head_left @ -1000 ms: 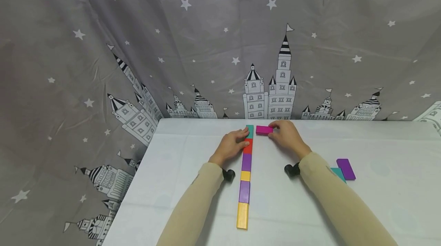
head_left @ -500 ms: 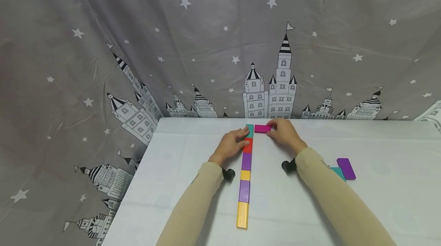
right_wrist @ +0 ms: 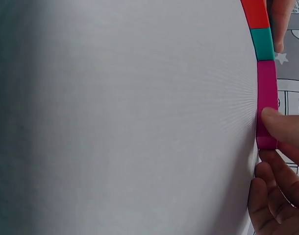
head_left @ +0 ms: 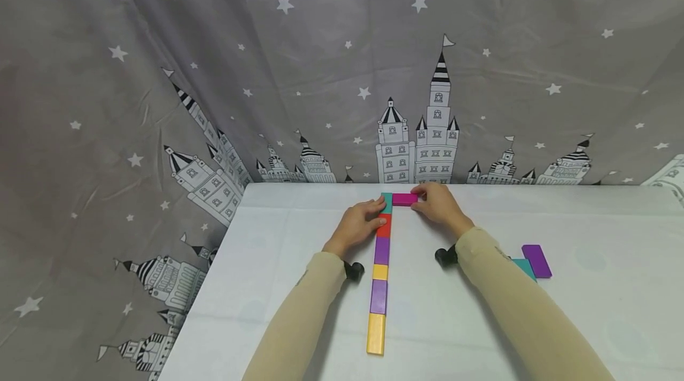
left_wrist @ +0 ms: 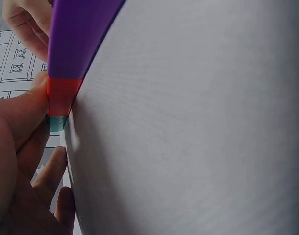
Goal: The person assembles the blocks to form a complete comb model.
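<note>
A straight row of coloured blocks runs up the table: a teal block point(head_left: 387, 199) at the far end, a red block point(head_left: 384, 226), then purple and yellow blocks point(head_left: 376, 335) towards me. My left hand point(head_left: 355, 225) rests at the far end, thumb on the red block and a finger on the teal one. With thumb and fingers, my right hand point(head_left: 439, 209) pinches the right end of a magenta block point(head_left: 404, 199). That block lies crosswise, its left end against the teal block's right side; the right wrist view shows them meeting at the teal block point(right_wrist: 263, 44).
A loose purple block point(head_left: 537, 261) and a teal block point(head_left: 524, 268), partly hidden by the right sleeve, lie on the right of the white tabletop point(head_left: 604, 221). A grey castle-print curtain point(head_left: 320, 72) hangs along the far and left edges.
My right hand has slid the magenta block left, closing the small gap to the teal block. The left hand has stayed in place on the row.
</note>
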{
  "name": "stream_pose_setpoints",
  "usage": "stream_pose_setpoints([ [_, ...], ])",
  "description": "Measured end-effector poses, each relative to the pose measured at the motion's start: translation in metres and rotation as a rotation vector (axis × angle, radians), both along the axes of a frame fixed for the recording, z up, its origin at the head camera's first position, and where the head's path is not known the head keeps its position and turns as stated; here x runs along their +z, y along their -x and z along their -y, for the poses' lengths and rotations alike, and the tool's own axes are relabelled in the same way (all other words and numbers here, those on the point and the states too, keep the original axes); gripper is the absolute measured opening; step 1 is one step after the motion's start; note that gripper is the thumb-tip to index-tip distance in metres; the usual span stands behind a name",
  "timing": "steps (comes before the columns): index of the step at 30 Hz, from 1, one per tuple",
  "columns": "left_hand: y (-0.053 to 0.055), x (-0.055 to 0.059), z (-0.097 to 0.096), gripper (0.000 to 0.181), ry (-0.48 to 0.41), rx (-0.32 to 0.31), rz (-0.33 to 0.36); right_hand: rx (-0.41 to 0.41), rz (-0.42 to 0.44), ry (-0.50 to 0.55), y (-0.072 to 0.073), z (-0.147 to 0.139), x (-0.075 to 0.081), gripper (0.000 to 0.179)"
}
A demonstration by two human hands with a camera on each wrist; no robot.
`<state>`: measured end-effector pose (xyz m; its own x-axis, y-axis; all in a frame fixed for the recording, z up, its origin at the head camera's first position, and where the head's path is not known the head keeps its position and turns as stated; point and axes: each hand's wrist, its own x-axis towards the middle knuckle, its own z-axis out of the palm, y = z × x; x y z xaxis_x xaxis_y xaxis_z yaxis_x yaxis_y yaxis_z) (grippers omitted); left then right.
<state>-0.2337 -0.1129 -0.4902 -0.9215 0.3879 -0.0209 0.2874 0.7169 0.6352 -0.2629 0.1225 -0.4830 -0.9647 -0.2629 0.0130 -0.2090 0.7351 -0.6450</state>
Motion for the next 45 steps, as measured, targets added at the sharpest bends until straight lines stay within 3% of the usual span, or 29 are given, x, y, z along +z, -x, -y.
stream_pose_setpoints([
  [6,-0.001,0.000,-0.001,0.052,-0.019,0.000,0.005,-0.020,0.030,0.010,-0.004,-0.006,0.006,0.045],
  [11,-0.001,0.000,0.000,0.051,-0.024,0.004,-0.003,-0.029,0.002,0.077,-0.013,-0.020,0.022,0.046],
  [17,-0.001,-0.001,0.001,0.051,-0.034,-0.001,-0.006,-0.032,-0.060,0.137,-0.030,-0.043,0.045,0.046],
  [24,0.000,-0.002,0.001,0.051,-0.024,0.000,-0.015,-0.064,-0.064,0.178,-0.056,-0.070,0.059,0.043],
  [34,0.001,0.000,0.000,0.051,-0.008,0.001,-0.007,-0.068,-0.159,0.134,-0.100,-0.106,0.067,0.044],
  [45,0.000,0.000,-0.001,0.051,-0.009,0.005,-0.006,-0.043,-0.097,0.049,-0.140,-0.129,0.055,0.049],
])
